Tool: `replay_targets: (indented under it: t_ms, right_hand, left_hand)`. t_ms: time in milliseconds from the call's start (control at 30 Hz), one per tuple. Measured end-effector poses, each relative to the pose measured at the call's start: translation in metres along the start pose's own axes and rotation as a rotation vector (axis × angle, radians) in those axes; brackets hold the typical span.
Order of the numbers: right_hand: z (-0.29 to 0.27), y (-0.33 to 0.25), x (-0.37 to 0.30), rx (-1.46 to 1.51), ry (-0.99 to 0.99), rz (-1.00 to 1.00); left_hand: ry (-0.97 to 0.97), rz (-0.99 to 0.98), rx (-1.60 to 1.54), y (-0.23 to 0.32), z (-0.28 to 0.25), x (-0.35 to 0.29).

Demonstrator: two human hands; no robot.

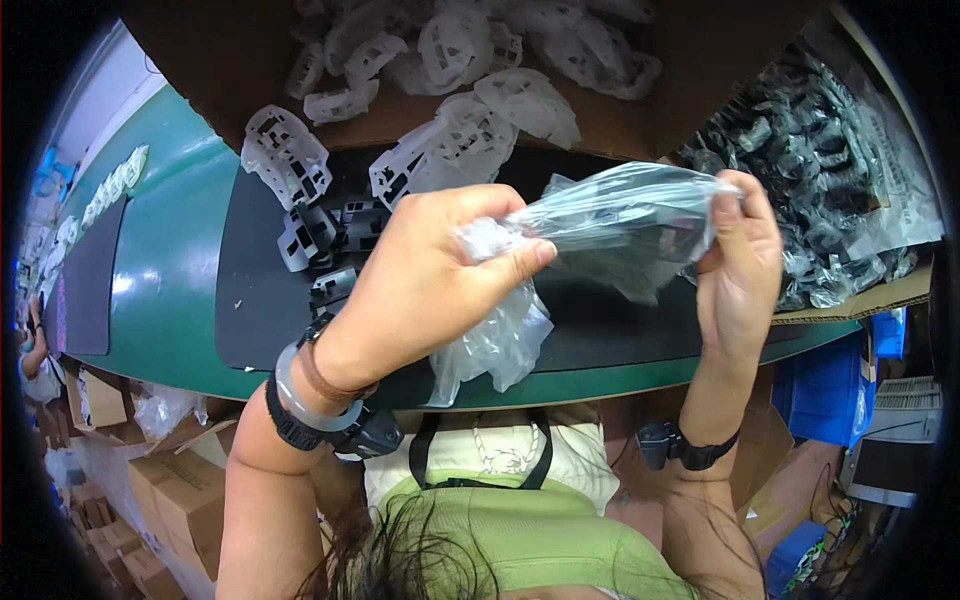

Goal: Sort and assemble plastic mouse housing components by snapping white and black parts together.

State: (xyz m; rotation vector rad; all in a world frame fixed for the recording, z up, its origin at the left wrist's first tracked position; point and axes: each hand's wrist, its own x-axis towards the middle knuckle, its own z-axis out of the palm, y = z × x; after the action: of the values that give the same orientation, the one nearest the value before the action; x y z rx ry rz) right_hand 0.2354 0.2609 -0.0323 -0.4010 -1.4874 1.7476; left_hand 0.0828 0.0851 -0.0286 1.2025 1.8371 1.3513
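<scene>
A clear plastic bag [620, 215] is stretched between my two hands above the black mat. My left hand [430, 265] grips its bunched end between thumb and fingers, and loose clear plastic [495, 345] hangs below that fist. At the other end, my right hand [740, 250] pinches the bag's edge between thumb and fingertips. Whether anything lies inside the bag, I cannot tell. Behind my left hand are several black plastic parts [308, 238] on the mat, partly covered by my wrist. White translucent plastic shells [285, 155] lie just beyond them.
A cardboard box [690, 60] of white shells opens toward me at the back. On the right stands another carton [880, 300] packed with bagged black parts. The black mat [255, 290] lies on a green table [175, 240]. Blue bins [820, 390] and brown cartons [185, 490] sit below.
</scene>
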Motion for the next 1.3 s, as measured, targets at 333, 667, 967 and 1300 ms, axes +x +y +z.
replay_targets:
  t_ms: [333, 667, 967, 1300]
  right_hand:
    - [0.030, -0.030, 0.022, -0.651, -0.402, -0.185]
    - [0.054, -0.006, -0.042, -0.669, -0.144, -0.305]
    - [0.035, 0.004, -0.017, -0.637, -0.081, -0.077]
    - [0.037, -0.014, 0.015, -0.148, -0.188, -0.201]
  left_hand:
    - [0.296, 0.238, -0.022, 0.011, -0.007, 0.003]
    - [0.355, 0.138, -0.291, 0.004, 0.000, 0.005]
    - [0.125, -0.008, -0.005, 0.005, -0.015, 0.003]
    - [0.341, 0.156, 0.190, 0.003, -0.022, 0.005]
